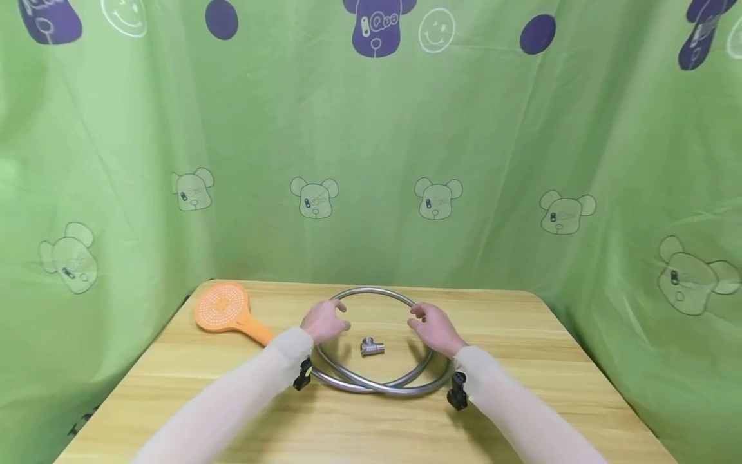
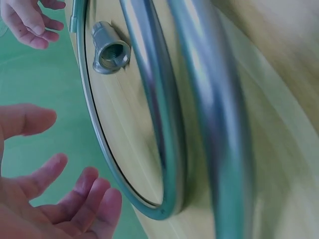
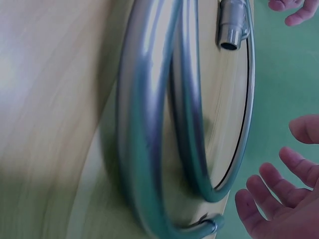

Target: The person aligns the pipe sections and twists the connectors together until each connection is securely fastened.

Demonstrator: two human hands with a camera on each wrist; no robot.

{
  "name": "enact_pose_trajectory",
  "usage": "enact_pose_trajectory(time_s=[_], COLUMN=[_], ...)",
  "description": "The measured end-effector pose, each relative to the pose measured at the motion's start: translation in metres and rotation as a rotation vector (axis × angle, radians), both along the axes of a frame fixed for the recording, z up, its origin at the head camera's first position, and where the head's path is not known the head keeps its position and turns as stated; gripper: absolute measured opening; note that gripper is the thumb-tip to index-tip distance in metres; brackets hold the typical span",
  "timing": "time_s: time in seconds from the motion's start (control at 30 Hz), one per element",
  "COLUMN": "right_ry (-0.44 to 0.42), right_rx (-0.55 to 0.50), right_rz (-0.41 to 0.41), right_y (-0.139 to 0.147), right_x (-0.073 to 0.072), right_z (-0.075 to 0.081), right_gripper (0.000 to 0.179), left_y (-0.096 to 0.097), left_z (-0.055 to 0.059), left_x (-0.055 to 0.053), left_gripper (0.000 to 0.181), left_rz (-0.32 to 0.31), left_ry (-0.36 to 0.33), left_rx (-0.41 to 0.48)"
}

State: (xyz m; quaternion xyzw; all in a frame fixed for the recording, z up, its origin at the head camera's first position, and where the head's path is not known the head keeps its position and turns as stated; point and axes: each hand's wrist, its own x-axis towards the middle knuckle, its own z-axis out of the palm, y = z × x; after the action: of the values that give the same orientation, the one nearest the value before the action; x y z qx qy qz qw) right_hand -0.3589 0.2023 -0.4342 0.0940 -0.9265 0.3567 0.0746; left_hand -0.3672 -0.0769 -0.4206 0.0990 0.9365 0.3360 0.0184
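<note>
A coiled silver shower hose (image 1: 369,388) lies in loops on the table. Inside the coil sits a small chrome T-shaped pipe fitting (image 1: 371,347), its round opening showing in the left wrist view. My left hand (image 1: 326,321) hovers over the coil's left side, fingers spread and loosely bent around nothing. Opposite it, my right hand (image 1: 437,328) hangs over the coil's right side, its fingers parted in the right wrist view and holding nothing. To the left of my left hand lies an orange shower head (image 1: 223,308), part of its handle hidden behind the left forearm.
Beneath everything is a wooden table (image 1: 510,386) with rounded far corners. A green curtain (image 1: 371,245) printed with bear heads surrounds its back and sides. Each wrist carries a small black camera, such as the right wrist camera (image 1: 457,390).
</note>
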Motion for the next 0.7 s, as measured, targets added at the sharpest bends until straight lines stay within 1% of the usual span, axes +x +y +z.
enact_pose_trajectory(time_s=[0.17,0.43,0.57,0.7], right_ry=[-0.014,-0.008,0.002,0.013], right_rx=[-0.012,0.017,0.036,0.043], right_rz=[-0.009,-0.033,-0.053,-0.068], right_y=[0.014,0.033,0.039,0.044], right_x=[0.0,-0.001,-0.002,-0.002], right_z=[-0.002,-0.007,-0.008,-0.008], right_gripper=[0.037,0.04,0.04,0.037], left_y=[0.011,0.019,0.021,0.024], left_z=[0.002,0.002,0.001,-0.001], left_x=[0.002,0.003,0.002,0.001], left_gripper=[0.047,0.046,0.045,0.049], left_rz=[-0.038,-0.077,-0.081,-0.102], left_ry=[-0.018,0.012,0.01,-0.02], left_rx=[-0.044,-0.095,-0.097,-0.079])
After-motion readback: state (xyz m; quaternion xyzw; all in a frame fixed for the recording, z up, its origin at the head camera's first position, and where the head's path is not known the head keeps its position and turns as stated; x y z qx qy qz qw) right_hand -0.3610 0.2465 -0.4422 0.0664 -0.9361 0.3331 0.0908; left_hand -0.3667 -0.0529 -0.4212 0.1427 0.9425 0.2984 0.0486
